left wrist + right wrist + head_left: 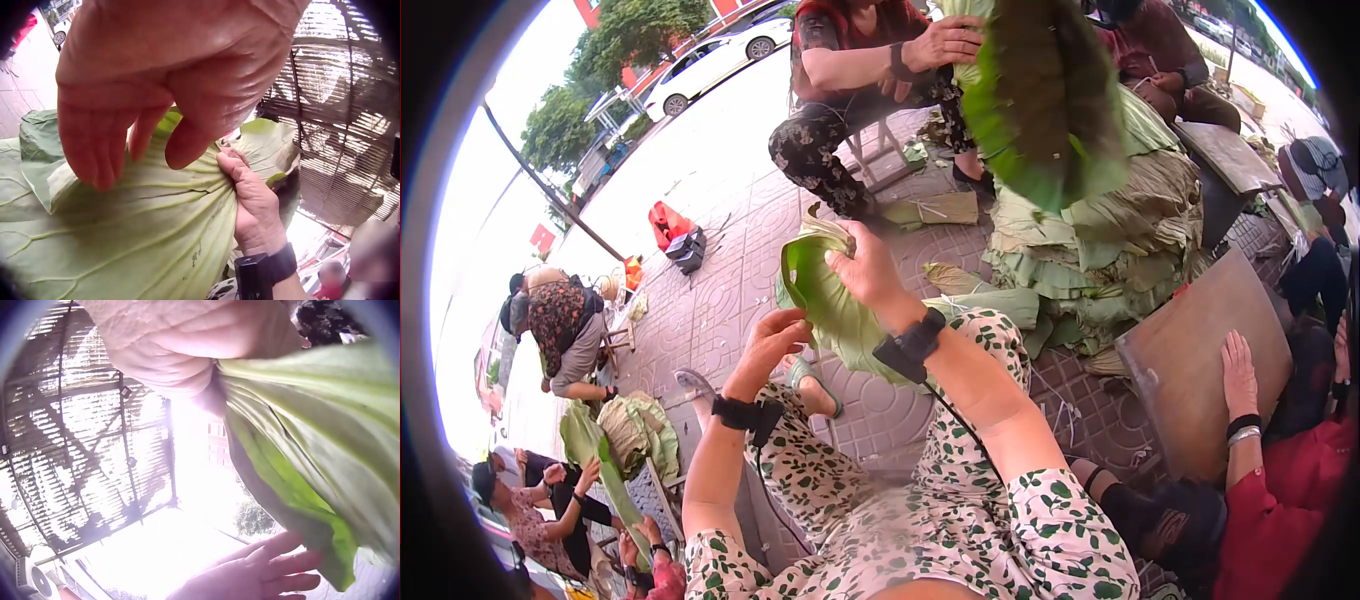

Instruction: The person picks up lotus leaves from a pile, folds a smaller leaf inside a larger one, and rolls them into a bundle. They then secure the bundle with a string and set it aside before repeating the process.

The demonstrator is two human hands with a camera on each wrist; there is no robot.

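A large green lotus leaf [837, 300] with raised, spreading veins is gathered into folds in front of my knees. My right hand [870, 268] grips it at the bunched part, where the veins run together in the left wrist view. Beside the leaf's left edge is my left hand [772, 345], its fingers loosely spread and holding nothing. Seen from the left wrist, that hand [169, 87] hangs over the veined leaf surface [137, 231]. The right wrist view shows the leaf's folds [312, 431] fanning out from my right fist [194, 356].
Opposite, a person's hand [945, 42] holds up another big leaf [1050, 100]. A tall stack of leaves [1100, 260] stands at the right, with a brown board [1210, 360] nearer me. Tied leaf bundles [990, 305] lie on the paving. Other people sit on both sides.
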